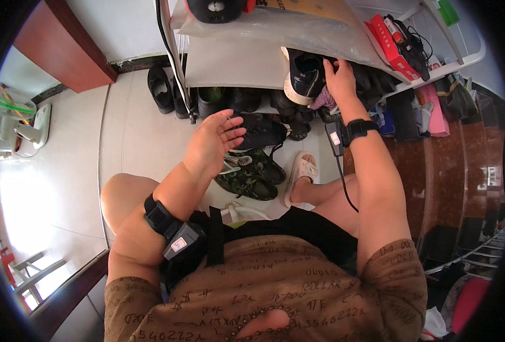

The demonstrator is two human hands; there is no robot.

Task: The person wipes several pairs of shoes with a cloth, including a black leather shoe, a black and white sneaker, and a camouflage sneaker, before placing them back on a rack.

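My right hand (341, 81) grips a dark sneaker with a white sole (306, 79) by the edge of its opening. The sneaker is tilted at the front edge of a white shelf (235, 64), under a sheet of clear plastic (278, 30). A pink patterned item (323, 100) shows just below my right fingers. Holding nothing, my left hand (214, 139) hovers palm up with its fingers apart. Close by it on the floor are a black shoe (261, 130) and a pair of camouflage shoes (252, 179).
Several dark shoes (246, 99) stand under the shelf, and black shoes (160, 89) sit left of its leg. A red box (391, 47) and cables lie on the right. Bags (434, 109) line the right side. A fan (34, 126) is at the left.
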